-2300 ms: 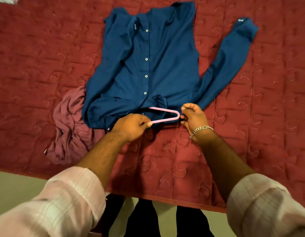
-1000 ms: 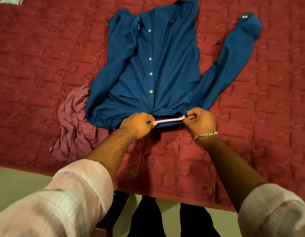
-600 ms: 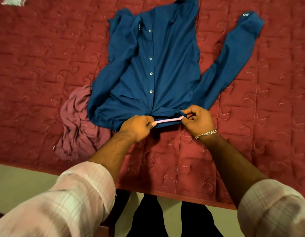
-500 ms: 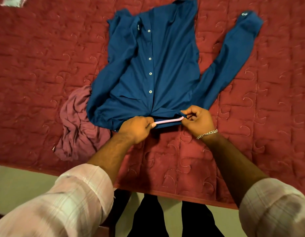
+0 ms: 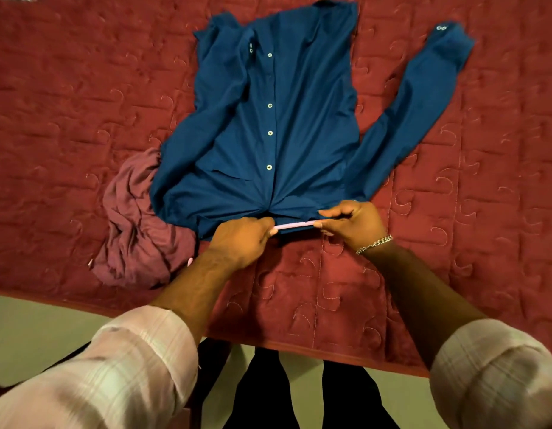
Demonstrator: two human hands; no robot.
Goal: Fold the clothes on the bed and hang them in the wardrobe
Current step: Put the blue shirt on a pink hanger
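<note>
- Hands at the near edge of a bed: a person leans over a red quilted bedspread and works a pink hanger into a blue shirt.
- Blue shirt lies flat with its buttoned front up and its collar end toward the person. One sleeve stretches out to the right; the other is folded along the left side of the body.
- Left hand has its fingers curled around the left part of the hanger, at the shirt's near edge.
- Right hand, with a chain bracelet on its wrist, pinches the hanger's right part between thumb and fingertips.
- Only a short pink bar shows between the two hands. The rest of the hanger is hidden by the hands or the cloth, so how far it sits inside the shirt cannot be told.
- Cloth bunches into creases just above the hands.
- Crumpled mauve garment lies just left of the shirt, touching it and not yet folded.
- Step in hand, as a judgement: fitting the hanger into the shirt's shoulders.
- Next move probably calls for seating both hanger arms inside the shoulders, then lifting the shirt by the hook without letting it slip off.
</note>
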